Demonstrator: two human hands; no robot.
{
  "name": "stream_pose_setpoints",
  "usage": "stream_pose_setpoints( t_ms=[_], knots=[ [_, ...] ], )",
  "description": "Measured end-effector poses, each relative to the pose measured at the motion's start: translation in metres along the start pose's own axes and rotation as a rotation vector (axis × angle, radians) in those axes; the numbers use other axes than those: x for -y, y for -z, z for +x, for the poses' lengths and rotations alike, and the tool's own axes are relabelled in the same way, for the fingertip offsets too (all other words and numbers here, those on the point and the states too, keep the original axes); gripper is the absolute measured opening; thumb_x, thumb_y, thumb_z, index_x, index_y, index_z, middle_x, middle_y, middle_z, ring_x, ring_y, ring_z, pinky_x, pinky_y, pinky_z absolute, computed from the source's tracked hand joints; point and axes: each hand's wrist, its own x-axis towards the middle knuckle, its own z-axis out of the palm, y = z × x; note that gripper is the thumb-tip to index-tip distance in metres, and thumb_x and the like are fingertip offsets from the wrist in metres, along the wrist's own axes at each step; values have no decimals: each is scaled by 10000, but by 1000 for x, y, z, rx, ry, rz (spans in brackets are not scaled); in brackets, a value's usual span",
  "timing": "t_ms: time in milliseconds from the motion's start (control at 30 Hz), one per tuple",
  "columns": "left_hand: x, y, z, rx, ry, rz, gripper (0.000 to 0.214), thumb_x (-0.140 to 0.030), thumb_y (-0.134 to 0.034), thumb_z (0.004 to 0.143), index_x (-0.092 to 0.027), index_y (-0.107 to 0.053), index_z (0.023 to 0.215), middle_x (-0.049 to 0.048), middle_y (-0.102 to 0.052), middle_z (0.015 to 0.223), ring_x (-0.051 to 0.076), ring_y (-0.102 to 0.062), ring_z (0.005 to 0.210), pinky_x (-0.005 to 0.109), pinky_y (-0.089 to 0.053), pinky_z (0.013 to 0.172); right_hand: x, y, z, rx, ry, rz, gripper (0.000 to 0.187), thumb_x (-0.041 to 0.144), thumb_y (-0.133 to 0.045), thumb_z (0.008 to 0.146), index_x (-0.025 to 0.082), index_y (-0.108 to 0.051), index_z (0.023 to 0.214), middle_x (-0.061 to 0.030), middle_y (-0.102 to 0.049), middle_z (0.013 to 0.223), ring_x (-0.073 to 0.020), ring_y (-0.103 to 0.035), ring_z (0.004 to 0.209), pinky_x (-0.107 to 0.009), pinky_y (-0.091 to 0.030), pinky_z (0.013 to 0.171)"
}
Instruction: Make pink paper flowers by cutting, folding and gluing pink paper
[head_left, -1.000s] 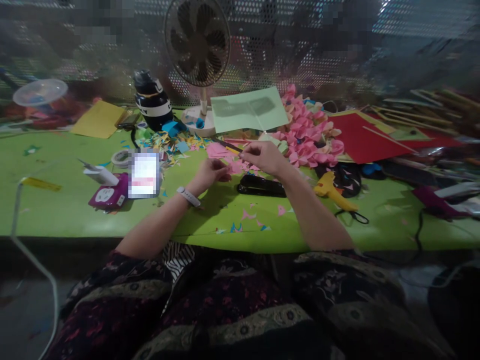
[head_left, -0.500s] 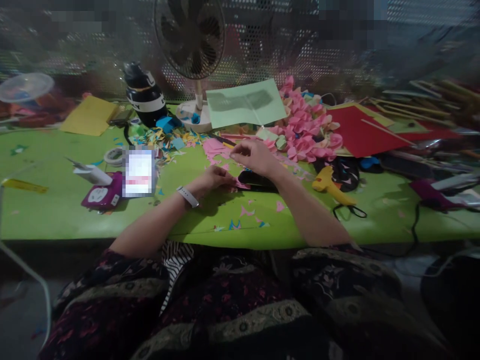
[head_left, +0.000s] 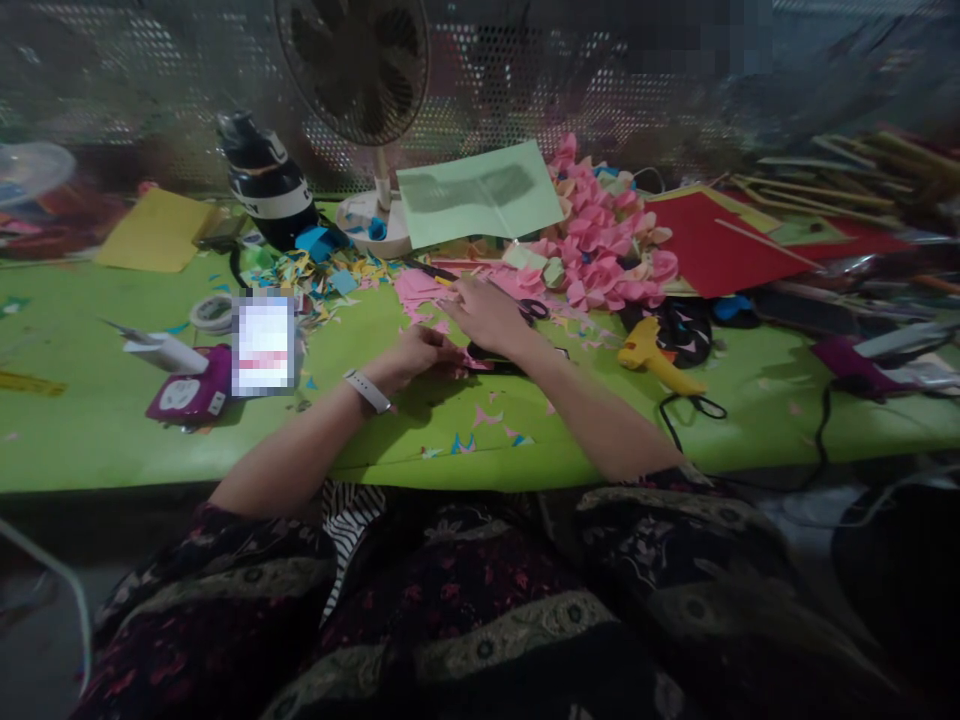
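My left hand (head_left: pixel 420 352), a white band on its wrist, is closed with fingertips pinching small pink paper (head_left: pixel 466 364). My right hand (head_left: pixel 487 312) lies palm down with its fingers stretched toward a stack of pink paper pieces (head_left: pixel 417 288). A black-and-yellow pen-like tool (head_left: pixel 442 279) touches or lies just beyond those fingertips. Beneath my right wrist sits a long black tool (head_left: pixel 484 353), perhaps a stapler, mostly covered by the arm. Black-handled scissors (head_left: pixel 534 310) show just right of the hand.
Pink paper petals (head_left: pixel 600 235) are heaped behind, beside a pale green sheet (head_left: pixel 480 195). A yellow glue gun (head_left: pixel 656 358) lies at right. To the left are a lit phone (head_left: pixel 262 342), tape roll (head_left: pixel 212 313), purple box (head_left: pixel 187 390), black bottle (head_left: pixel 270 190) and fan (head_left: pixel 360 70).
My right hand has lowered and its fingers have straightened over the pink stack, with the scissors now visible. My left hand keeps its pinch. The whole view has shifted slightly.
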Motion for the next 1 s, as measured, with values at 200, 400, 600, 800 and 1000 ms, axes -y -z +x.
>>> stream_pose_setpoints(
  t_ms=[200,400,600,800,1000],
  knots=[
    [1,0,1,-13,13,-26,115,-140,-807,730,-123,-702,683,96,-750,714,142,-693,630,310,-604,725,6,1,-2,48,-13,-55,390,360,-392,1034,102,-602,1238,-203,-666,1229,-315,-612,1089,-405,-454,881],
    [3,1,1,30,-16,-30,95,-167,-798,752,-120,-725,712,113,-759,760,132,-684,628,305,-606,731,9,1,-3,58,-11,-64,365,325,-373,1037,110,-627,1185,-193,-684,1184,-299,-615,1066,-394,-454,873],
    [3,-1,0,-7,18,-53,94,-128,-761,776,-124,-712,696,109,-761,765,134,-690,631,319,-608,739,5,-1,-1,38,-27,-59,349,325,-388,1032,133,-653,1152,-175,-700,1149,-285,-633,1005,-379,-469,825],
    [5,0,2,-18,28,-49,106,-144,-786,760,-127,-697,706,110,-760,762,148,-708,646,336,-614,735,2,-5,1,27,-23,-53,360,303,-365,1036,138,-675,1113,-171,-701,1132,-278,-643,979,-384,-475,812],
    [6,-1,1,-21,39,-63,100,-142,-789,751,-126,-702,706,113,-763,756,148,-708,659,299,-610,707,3,-3,0,46,-29,-106,388,291,-343,1034,123,-682,1120,-188,-699,1129,-290,-647,980,-383,-460,795]
  ],
)
